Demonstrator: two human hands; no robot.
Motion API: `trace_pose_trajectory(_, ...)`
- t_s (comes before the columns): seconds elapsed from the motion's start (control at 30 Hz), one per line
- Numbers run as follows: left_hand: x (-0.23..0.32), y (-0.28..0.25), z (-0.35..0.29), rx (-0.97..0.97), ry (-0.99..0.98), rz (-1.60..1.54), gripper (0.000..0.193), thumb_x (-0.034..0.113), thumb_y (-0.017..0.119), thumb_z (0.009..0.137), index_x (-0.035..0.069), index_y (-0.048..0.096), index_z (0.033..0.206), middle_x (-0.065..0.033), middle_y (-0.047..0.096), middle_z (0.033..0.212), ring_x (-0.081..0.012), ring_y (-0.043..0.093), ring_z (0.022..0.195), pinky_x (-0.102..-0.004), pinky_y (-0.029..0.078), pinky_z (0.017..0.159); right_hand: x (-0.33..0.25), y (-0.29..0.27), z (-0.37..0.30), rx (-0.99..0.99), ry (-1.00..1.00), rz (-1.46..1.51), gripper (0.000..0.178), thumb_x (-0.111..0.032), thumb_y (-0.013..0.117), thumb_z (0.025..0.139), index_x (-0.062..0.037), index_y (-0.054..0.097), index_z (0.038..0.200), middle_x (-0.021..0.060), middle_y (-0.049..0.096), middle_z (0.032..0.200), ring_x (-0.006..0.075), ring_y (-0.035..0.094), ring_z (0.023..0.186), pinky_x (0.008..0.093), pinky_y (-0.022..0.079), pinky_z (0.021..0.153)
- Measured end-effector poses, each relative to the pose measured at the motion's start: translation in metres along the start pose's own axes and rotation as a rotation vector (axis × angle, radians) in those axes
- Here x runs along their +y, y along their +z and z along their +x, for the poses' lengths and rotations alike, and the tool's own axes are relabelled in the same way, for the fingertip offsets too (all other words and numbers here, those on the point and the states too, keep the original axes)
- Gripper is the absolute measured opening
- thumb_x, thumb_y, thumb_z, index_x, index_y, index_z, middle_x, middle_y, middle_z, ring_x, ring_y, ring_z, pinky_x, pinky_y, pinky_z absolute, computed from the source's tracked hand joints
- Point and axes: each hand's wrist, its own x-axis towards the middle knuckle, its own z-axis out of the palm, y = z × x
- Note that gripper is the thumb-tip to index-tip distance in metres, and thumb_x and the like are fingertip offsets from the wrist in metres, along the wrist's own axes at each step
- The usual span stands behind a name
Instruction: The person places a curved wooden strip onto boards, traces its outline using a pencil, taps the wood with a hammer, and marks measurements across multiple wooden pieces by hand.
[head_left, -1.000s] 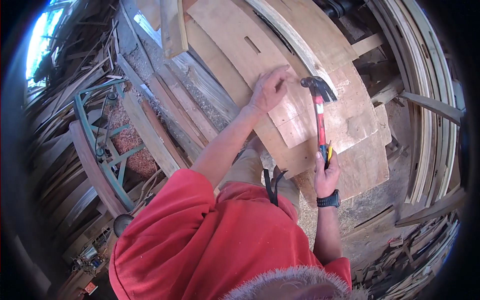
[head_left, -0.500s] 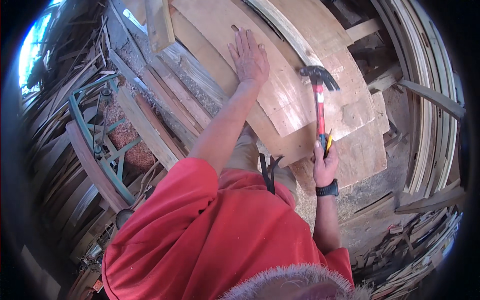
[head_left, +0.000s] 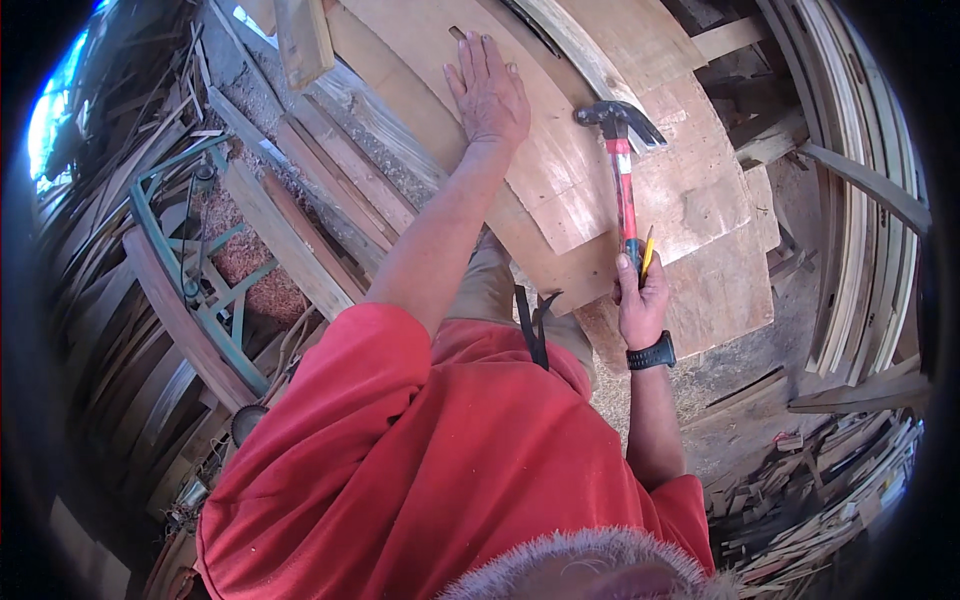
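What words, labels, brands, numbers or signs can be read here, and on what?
None readable.
Hammer in the right hand: pale patch on its handle, any print too small to read.
Yellow pencil: any marking too small to read.
Dark wristwatch: no digits legible.
Wood sheet under the left hand: no lettering to make out.
Red shirt: none visible.

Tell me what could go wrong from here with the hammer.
The right hand grips the hammer and a yellow pencil together, so the pencil might slip or weaken the grip. The bare left hand lies on the wooden sheet, left of the hammer; a stray swing could catch it. That sheet overlaps others, so it may shift.
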Motion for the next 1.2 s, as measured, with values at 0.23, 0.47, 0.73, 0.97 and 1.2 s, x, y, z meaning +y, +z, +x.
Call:
trace_pose_trajectory(0.23,0.002,0.000,0.000,-0.007,-0.010,0.003,0.059,0.028,0.039,0.105,-0.001,0.034,0.156,-0.0196,0.025,0.167,-0.0346,0.018,0.156,-0.0584,0.008,0.125,-0.009,-0.003,0.002,0.007,0.072,-0.006,0.022,-0.023,0.064,0.104,-0.0026,0.062,0.109,-0.0027,0.056,0.080,0.0059,0.048,0.071,0.0248,0.042,0.062)
trace_pose_trajectory(0.47,-0.002,0.002,0.001,0.011,-0.001,0.004,0.058,0.028,0.040,0.105,-0.001,0.035,0.155,-0.0195,0.026,0.166,-0.0349,0.019,0.156,-0.0588,0.009,0.125,-0.012,-0.006,-0.003,0.072,-0.024,-0.053,0.028,-0.022,0.064,0.104,-0.0010,0.061,0.122,-0.0013,0.058,0.081,0.0065,0.051,0.072,0.0249,0.044,0.063)
trace_pose_trajectory(0.73,-0.002,0.003,0.000,0.030,0.026,0.030,0.059,0.028,0.047,0.103,-0.003,0.037,0.153,-0.0209,0.028,0.165,-0.0364,0.022,0.155,-0.0610,0.012,0.124,-0.026,-0.007,-0.004,0.029,-0.085,-0.112,0.030,-0.022,0.064,0.103,0.0001,0.062,0.123,0.0001,0.060,0.082,0.0081,0.054,0.074,0.0267,0.047,0.067)
trace_pose_trajectory(0.97,0.003,-0.003,-0.003,0.012,-0.006,0.013,0.058,0.027,0.043,0.104,-0.002,0.036,0.154,-0.0203,0.026,0.166,-0.0355,0.020,0.156,-0.0599,0.011,0.124,-0.023,-0.009,0.008,-0.001,-0.003,0.023,0.030,-0.021,0.060,0.106,-0.0023,0.058,0.128,-0.0040,0.053,0.075,0.0011,0.047,0.057,0.0200,0.039,0.048)
trace_pose_trajectory(1.2,0.005,-0.007,0.002,-0.005,-0.027,0.083,0.059,0.027,0.044,0.104,-0.001,0.035,0.156,-0.0197,0.027,0.166,-0.0360,0.021,0.155,-0.0557,0.015,0.126,-0.047,-0.023,0.006,-0.041,-0.239,-0.168,0.034,-0.021,0.063,0.104,0.0017,0.060,0.128,0.0043,0.064,0.084,0.0118,0.060,0.072,0.0288,0.048,0.063)
